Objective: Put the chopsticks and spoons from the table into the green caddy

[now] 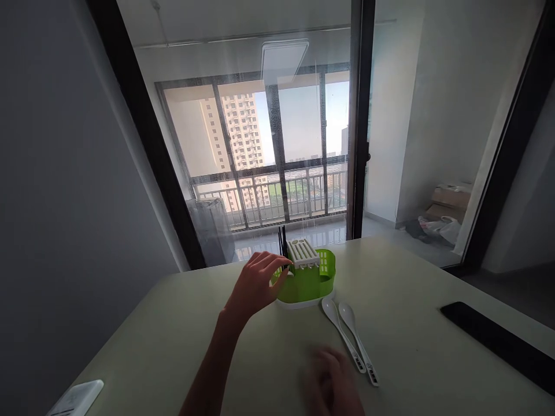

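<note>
A green utensil holder (306, 286) with a white base and a white slotted rack (303, 253) stands upright on the table. Thin black chopsticks (281, 240) rise from its left compartment. My left hand (256, 283) reaches to that side, thumb and index finger closed around the chopsticks, whose lower ends are hidden in the holder. Two white spoons with long handles, one on the left (340, 329) and one on the right (358, 341), lie side by side in front of the holder. Left of their handles, my right hand (332, 381) is smeared by motion, its fingers indistinct.
The pale table (182, 341) reaches up to a glass door with a dark frame. A long black flat object (498, 341) lies at the right edge of the table. At the lower left is a white object (78, 397). Boxes and bags (446, 214) sit beyond the glass.
</note>
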`<act>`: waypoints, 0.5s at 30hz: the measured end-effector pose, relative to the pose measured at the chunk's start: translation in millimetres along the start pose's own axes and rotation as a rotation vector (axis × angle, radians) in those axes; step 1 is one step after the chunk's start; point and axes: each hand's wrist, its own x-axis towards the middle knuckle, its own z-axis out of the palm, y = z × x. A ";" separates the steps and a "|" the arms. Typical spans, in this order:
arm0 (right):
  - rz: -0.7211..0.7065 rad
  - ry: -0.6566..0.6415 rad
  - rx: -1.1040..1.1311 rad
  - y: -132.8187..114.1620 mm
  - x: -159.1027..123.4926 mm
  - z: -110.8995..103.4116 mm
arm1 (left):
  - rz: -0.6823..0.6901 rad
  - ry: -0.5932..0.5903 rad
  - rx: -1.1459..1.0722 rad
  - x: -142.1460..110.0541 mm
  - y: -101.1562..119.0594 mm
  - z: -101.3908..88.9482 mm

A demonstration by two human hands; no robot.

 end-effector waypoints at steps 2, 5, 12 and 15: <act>0.005 0.050 -0.052 -0.7 5.8 -7.8 | -0.006 0.021 0.012 0.4 2.3 -10.5; 0.039 0.065 -0.106 4.0 13.6 -19.1 | -0.027 0.061 0.030 -0.3 4.4 -24.9; 0.134 0.092 -0.181 15.6 20.9 -23.6 | -0.058 0.125 0.041 -3.4 4.2 -37.8; 0.161 0.085 -0.203 14.5 22.3 -21.1 | -0.051 0.136 0.037 -4.8 1.9 -34.0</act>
